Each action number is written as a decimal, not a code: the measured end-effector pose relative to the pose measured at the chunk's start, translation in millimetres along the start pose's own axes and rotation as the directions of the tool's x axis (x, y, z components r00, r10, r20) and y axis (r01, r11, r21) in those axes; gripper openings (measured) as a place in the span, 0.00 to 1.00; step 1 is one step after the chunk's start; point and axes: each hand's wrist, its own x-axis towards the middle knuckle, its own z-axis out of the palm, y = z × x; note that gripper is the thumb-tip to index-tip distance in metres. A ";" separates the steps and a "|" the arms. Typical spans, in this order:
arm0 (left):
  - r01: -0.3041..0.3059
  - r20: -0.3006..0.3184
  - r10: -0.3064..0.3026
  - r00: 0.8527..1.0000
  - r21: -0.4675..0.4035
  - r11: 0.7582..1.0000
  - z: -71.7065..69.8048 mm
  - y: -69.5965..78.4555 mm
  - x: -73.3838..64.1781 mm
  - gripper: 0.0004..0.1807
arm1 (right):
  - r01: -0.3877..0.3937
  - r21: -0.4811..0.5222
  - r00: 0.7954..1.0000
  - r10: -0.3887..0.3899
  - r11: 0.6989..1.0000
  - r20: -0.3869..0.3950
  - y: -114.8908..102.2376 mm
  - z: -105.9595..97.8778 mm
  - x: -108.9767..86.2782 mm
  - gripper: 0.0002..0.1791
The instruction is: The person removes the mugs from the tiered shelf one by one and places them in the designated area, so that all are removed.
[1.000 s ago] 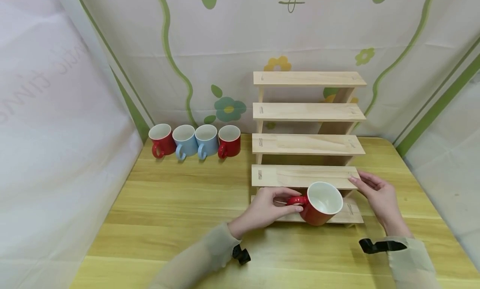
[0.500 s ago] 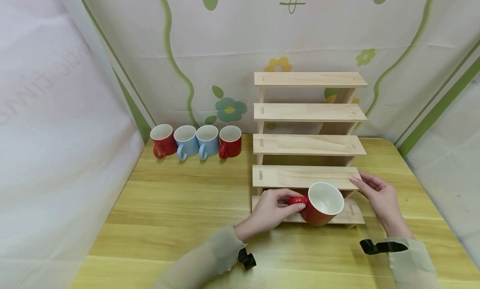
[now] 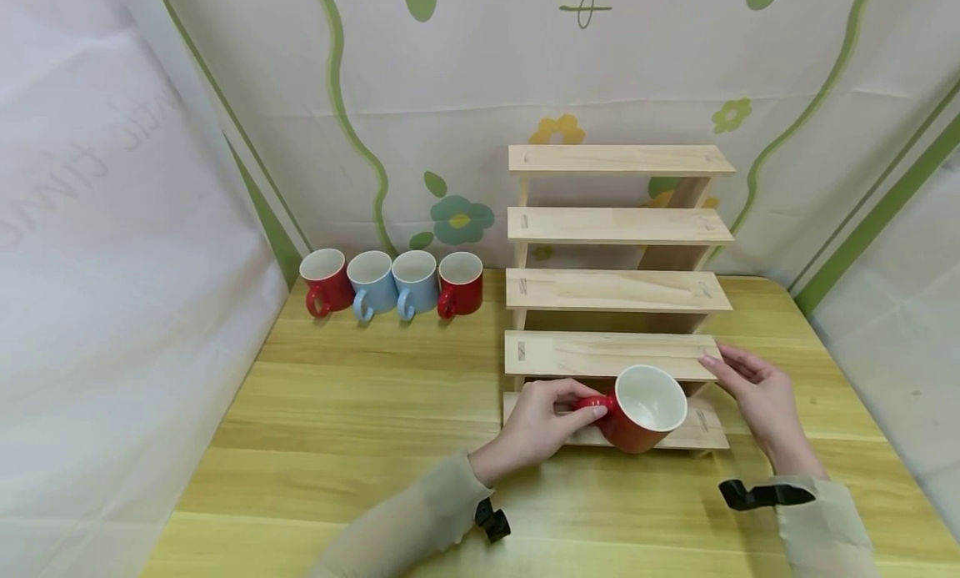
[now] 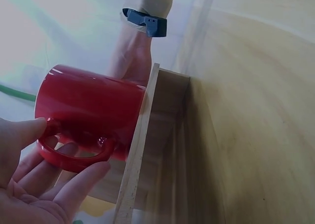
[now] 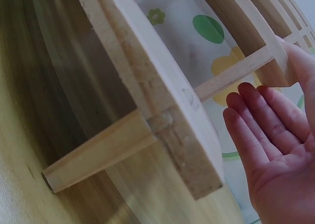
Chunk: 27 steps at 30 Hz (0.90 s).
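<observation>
My left hand [image 3: 542,421] pinches the handle of a red mug [image 3: 637,432] with a white inside. Seen from the left wrist, the mug [image 4: 91,103] has its base against the lowest board of a wooden step shelf [image 3: 600,353], its handle towards the left hand [image 4: 47,179]. My right hand [image 3: 761,399] is at the right end of the second board from the bottom, thumb on top of it. In the right wrist view, the fingers of the right hand [image 5: 285,145] extend fairly straight beside that board.
Two red mugs, the left one [image 3: 330,290] and the right one [image 3: 465,294], flank two light blue mugs [image 3: 378,293] in a row at the back left of the wooden table [image 3: 360,386]. A patterned white cloth [image 3: 450,69] hangs behind the shelf.
My left wrist and forearm have shifted slightly to the right, while the held mug stays almost in place. The right hand keeps its spot at the board's end.
</observation>
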 end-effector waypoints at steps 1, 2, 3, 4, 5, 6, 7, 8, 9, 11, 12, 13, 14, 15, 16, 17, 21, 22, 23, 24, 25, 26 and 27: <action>-0.005 0.000 0.005 1.000 0.005 1.000 0.0 0.1 -0.8 0.07 | 0.000 0.001 1.000 0.000 1.000 0.000 0.1 0.0 -0.2 0.15; -0.012 0.000 0.012 1.000 0.010 1.000 0.3 0.0 -1.6 0.07 | 0.001 0.000 1.000 -0.001 1.000 -0.001 0.3 0.0 -0.4 0.15; -0.019 -0.001 0.019 1.000 0.014 1.000 0.4 0.3 -2.4 0.07 | 0.002 -0.001 1.000 -0.002 1.000 -0.002 0.5 0.0 -0.6 0.15; -0.029 0.000 0.029 1.000 0.015 0.999 0.5 0.4 -3.2 0.07 | 0.002 -0.002 1.000 -0.002 1.000 -0.003 0.7 0.1 -0.7 0.15; -0.041 -0.001 0.041 0.999 0.018 0.999 0.3 0.9 -4.0 0.07 | 0.002 -0.003 1.000 -0.002 1.000 -0.005 1.0 0.1 -0.7 0.15; -0.053 -0.002 0.053 0.999 0.017 0.998 -0.1 1.7 -4.8 0.07 | 0.001 -0.004 1.000 -0.001 1.000 -0.006 1.4 0.0 -0.7 0.15; -0.066 -0.003 0.066 0.998 0.016 0.998 -0.7 2.6 -5.6 0.07 | 0.000 -0.003 1.000 0.000 1.000 -0.006 1.6 -0.1 -0.7 0.15; -0.076 -0.006 0.076 0.997 0.011 0.997 -1.5 3.7 -6.3 0.07 | -0.001 -0.005 1.000 0.001 1.000 -0.008 1.9 -0.3 -0.7 0.15; -0.084 -0.009 0.084 0.996 0.003 0.996 -2.6 5.4 -7.0 0.07 | -0.003 -0.007 1.000 0.003 1.000 -0.007 2.0 -0.5 -0.6 0.15; -0.096 -0.019 0.096 0.995 -0.011 0.995 -5.7 9.0 -8.3 0.06 | -0.004 -0.009 1.000 0.004 1.000 -0.006 2.3 -1.0 -0.2 0.16; -0.098 -0.023 0.098 0.995 -0.019 0.995 -7.4 10.7 -8.9 0.06 | -0.003 -0.009 1.000 0.003 1.000 -0.004 2.3 -1.2 -0.1 0.16; -0.096 -0.029 0.095 0.995 -0.027 0.995 -9.4 12.7 -9.5 0.06 | -0.002 -0.007 1.000 0.002 1.000 -0.003 2.4 -1.4 0.1 0.16; -0.092 -0.035 0.091 0.995 -0.033 0.995 -11.5 14.6 -10.1 0.06 | -0.001 -0.005 1.000 0.001 1.000 -0.002 2.4 -1.5 0.4 0.16; -0.089 -0.040 0.088 0.995 -0.037 0.995 -13.6 16.3 -10.5 0.06 | 0.000 -0.002 1.000 0.000 1.000 -0.001 2.5 -1.5 0.6 0.16; -0.084 -0.046 0.082 0.996 -0.040 0.996 -15.8 17.9 -11.1 0.06 | 0.000 -0.001 1.000 0.000 1.000 -0.001 2.6 -1.5 0.7 0.15; -0.078 -0.050 0.076 0.996 -0.042 0.996 -17.9 19.3 -11.7 0.06 | 0.000 0.002 1.000 0.000 1.000 -0.002 2.6 -1.5 0.7 0.15; -0.053 -0.067 0.049 0.997 -0.060 0.997 -26.9 24.5 -15.1 0.07 | -0.004 -0.004 1.000 0.004 1.000 -0.006 2.4 -1.8 0.7 0.15; -0.051 -0.072 0.046 0.996 -0.068 0.996 -29.1 25.7 -16.2 0.07 | -0.006 -0.010 1.000 0.006 1.000 -0.008 2.3 -2.0 0.7 0.16; -0.046 -0.075 0.040 0.996 -0.074 0.996 -31.6 26.9 -17.6 0.07 | -0.007 -0.010 1.000 0.007 1.000 -0.008 2.2 -2.1 0.9 0.16; -0.044 -0.078 0.038 0.996 -0.077 0.996 -34.0 28.0 -18.9 0.07 | -0.008 -0.015 1.000 0.007 1.000 -0.008 2.2 -2.3 1.1 0.16; -0.044 -0.083 0.037 0.996 -0.080 0.996 -36.4 29.1 -20.5 0.07 | -0.008 -0.020 1.000 0.008 1.000 -0.007 2.1 -2.4 1.4 0.17; -0.046 -0.086 0.038 0.996 -0.084 0.995 -39.1 30.2 -22.0 0.07 | -0.007 -0.024 1.000 0.007 1.000 -0.007 2.1 -2.4 1.7 0.17; -0.046 -0.090 0.039 0.995 -0.084 0.995 -42.0 30.8 -23.6 0.07 | -0.008 -0.025 1.000 0.008 1.000 -0.006 2.0 -2.4 1.9 0.18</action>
